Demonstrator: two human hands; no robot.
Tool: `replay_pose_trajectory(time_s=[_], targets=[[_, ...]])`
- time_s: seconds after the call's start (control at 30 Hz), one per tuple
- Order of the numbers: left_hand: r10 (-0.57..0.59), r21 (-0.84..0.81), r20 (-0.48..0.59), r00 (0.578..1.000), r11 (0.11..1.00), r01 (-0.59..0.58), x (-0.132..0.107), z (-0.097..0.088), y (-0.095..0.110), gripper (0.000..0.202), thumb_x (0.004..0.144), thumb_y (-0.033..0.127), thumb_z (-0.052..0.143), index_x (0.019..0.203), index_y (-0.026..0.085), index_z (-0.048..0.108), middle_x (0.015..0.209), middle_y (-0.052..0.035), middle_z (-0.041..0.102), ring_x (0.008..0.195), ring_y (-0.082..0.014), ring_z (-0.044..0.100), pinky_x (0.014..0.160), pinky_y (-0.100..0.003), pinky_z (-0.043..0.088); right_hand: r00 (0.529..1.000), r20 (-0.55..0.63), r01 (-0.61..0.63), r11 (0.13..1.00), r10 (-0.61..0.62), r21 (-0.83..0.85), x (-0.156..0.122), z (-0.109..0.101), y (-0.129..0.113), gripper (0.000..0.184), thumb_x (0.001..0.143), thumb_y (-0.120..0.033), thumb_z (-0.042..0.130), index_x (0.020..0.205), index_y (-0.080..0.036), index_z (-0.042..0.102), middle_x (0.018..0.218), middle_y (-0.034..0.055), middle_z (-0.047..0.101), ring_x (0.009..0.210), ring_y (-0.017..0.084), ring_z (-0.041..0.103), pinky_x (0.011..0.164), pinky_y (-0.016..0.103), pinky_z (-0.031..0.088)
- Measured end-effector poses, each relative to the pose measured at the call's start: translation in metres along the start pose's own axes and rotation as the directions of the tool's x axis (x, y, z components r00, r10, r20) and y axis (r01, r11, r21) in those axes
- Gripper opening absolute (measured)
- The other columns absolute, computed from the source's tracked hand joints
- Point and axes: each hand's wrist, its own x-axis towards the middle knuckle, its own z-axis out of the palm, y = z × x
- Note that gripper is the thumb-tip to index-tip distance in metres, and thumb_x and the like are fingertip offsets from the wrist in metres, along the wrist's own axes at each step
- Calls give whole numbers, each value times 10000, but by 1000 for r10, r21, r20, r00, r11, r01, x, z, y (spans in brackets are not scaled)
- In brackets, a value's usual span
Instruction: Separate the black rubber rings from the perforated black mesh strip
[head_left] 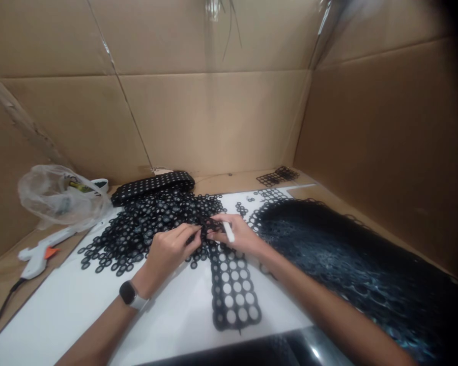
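A black perforated strip [232, 284] with round holes lies on the white sheet [168, 315], running away from me. At its far end my left hand [168, 249] pinches something small and black that I cannot make out clearly. My right hand [236, 235] rests on the strip's far end, fingers closed around a short white stick [229, 231]. Loose black rings [148, 223] lie heaped just beyond both hands. A watch [129, 294] sits on my left wrist.
A large mound of black ring mesh [347, 259] fills the right side. A stack of black strips [152, 185] lies at the back. A white glue gun [38, 256] and a plastic bag [57, 195] sit at left. Cardboard walls [213, 117] enclose the area.
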Motion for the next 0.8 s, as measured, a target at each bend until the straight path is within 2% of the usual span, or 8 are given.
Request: replay_pose_trajectory(time_s=[0.13, 0.2, 0.33, 0.4, 0.5, 0.6, 0.7, 0.8], targets=[[-60, -66, -9, 998, 996, 60, -1, 3, -5, 151, 1044, 258, 627, 1031, 207, 769, 941, -32, 813, 705, -156, 724, 635, -278, 509, 1000, 18, 5, 1000, -5, 5, -2, -1, -4, 257, 881, -301, 868, 1124, -227, 831, 1179, 72, 816, 1079, 264, 749, 984, 400, 571], [-133, -119, -12, 991, 984, 131, 0, 2, -13, 162, 1022, 273, 634, 988, 208, 779, 894, -32, 798, 690, -156, 702, 635, -275, 505, 999, 35, -23, 1000, 23, 10, -4, -1, -3, 285, 876, -289, 870, 1152, -233, 827, 1181, 69, 817, 1057, 260, 753, 970, 403, 577], [-375, -244, -90, 923, 906, 345, 2, -13, -35, 182, 1007, 345, 671, 1007, 233, 814, 944, -21, 819, 643, -144, 660, 667, -277, 539, 996, 45, -83, 996, 82, 31, -5, -4, 7, 282, 873, -297, 865, 1141, -220, 825, 1177, 69, 816, 1024, 259, 755, 957, 407, 574], [-425, -307, -124, 897, 876, 372, 4, -20, -40, 177, 1011, 361, 695, 1016, 240, 823, 958, -15, 817, 629, -136, 638, 644, -273, 535, 995, -1, -104, 993, 104, 48, -4, -6, 11, 296, 854, -302, 879, 1128, -206, 821, 1186, 75, 812, 1047, 262, 750, 986, 411, 559], [-327, -366, -97, 940, 890, 272, 4, -21, -34, 135, 1003, 342, 737, 1031, 245, 826, 988, -21, 807, 680, -137, 646, 645, -266, 538, 990, -20, -139, 987, 140, 78, -3, -7, 11, 259, 838, -336, 895, 1042, -197, 816, 1122, 68, 814, 1035, 262, 736, 996, 408, 546], [-201, -408, 3, 980, 894, 184, 1, -10, -21, 203, 1002, 338, 754, 1177, 253, 813, 1103, -43, 801, 769, -147, 690, 680, -264, 571, 988, -15, -151, 983, 153, 102, -4, -5, 4, 236, 850, -371, 889, 1012, -216, 816, 1094, 47, 810, 1041, 261, 722, 982, 393, 543], [-175, -448, 74, 982, 874, 190, -1, 1, -13, 307, 1017, 354, 738, 1302, 251, 782, 1207, -70, 788, 810, -154, 720, 736, -285, 610, 994, 26, -111, 988, 109, 108, -5, -2, -3, 255, 874, -393, 876, 1076, -246, 828, 1144, 47, 810, 1068, 267, 722, 990, 396, 543], [-221, -508, 129, 967, 822, 256, 1, 4, -10, 238, 1017, 381, 724, 1174, 244, 839, 1123, -81, 815, 886, -205, 755, 711, -298, 619, 996, 71, -61, 994, 54, 96, -5, 0, -4, 309, 887, -377, 868, 1167, -253, 828, 1187, 65, 814, 1069, 272, 739, 985, 404, 550]])
